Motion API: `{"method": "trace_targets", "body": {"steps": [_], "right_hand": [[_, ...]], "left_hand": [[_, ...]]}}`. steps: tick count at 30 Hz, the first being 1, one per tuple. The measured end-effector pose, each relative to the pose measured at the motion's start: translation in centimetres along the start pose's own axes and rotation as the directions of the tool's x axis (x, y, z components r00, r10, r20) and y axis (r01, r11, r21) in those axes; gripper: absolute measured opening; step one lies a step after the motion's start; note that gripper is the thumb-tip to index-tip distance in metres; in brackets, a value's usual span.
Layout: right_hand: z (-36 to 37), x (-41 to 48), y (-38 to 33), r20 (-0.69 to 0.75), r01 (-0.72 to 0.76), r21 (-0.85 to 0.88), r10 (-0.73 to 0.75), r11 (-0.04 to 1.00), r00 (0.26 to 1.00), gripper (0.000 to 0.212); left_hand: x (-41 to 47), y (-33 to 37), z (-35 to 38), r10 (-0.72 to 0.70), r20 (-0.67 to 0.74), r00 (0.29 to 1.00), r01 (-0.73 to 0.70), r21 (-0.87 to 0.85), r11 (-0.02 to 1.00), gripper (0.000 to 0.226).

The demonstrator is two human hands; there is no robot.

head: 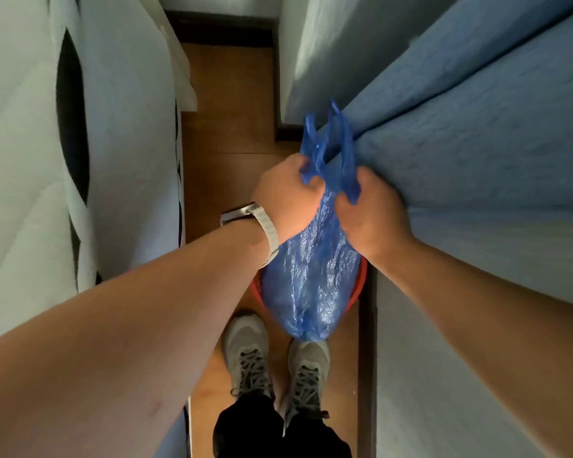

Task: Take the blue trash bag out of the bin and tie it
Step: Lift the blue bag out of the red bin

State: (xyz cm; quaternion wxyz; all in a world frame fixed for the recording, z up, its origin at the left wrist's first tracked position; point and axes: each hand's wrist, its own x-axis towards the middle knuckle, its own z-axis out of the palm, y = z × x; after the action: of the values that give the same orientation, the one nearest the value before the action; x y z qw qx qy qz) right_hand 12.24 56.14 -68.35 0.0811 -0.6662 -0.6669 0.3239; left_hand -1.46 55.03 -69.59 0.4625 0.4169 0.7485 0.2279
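The blue trash bag (311,282) hangs in the air in the middle of the view, lifted above a red bin (361,279) whose rim peeks out behind it on the floor. My left hand (285,196) grips the bag's neck from the left, and my right hand (368,209) grips it from the right. The two blue handle loops stick up between and above my hands. Most of the bin is hidden by the bag.
I stand in a narrow aisle with a wooden floor (229,110). A white bed (30,160) is on the left and a bed with a blue cover (477,143) on the right. My grey shoes (248,355) are right below the bag.
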Motion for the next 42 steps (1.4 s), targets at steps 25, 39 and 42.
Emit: {"method": "trace_targets", "body": {"steps": [25,39,42], "right_hand": [[-3.3,-7.1,-2.4,0.152,-0.273,0.455,0.228,0.848,0.962,0.023],[-4.9,-10.1,-2.1,0.114,-0.317,0.554,0.307,0.770,0.945,0.018],[-5.4,-10.4,-2.7,0.093,-0.335,0.560,0.344,0.758,0.934,0.017]], "left_hand": [[-3.5,0.5,-1.2,-0.209,0.003,0.978,0.193,-0.392,0.900,0.051],[0.8,2.2,0.4,0.069,0.161,0.984,-0.056,-0.083,0.995,0.021],[-0.9,1.1,-0.7,0.027,0.118,0.993,-0.015,-0.100,0.995,0.019]]}}
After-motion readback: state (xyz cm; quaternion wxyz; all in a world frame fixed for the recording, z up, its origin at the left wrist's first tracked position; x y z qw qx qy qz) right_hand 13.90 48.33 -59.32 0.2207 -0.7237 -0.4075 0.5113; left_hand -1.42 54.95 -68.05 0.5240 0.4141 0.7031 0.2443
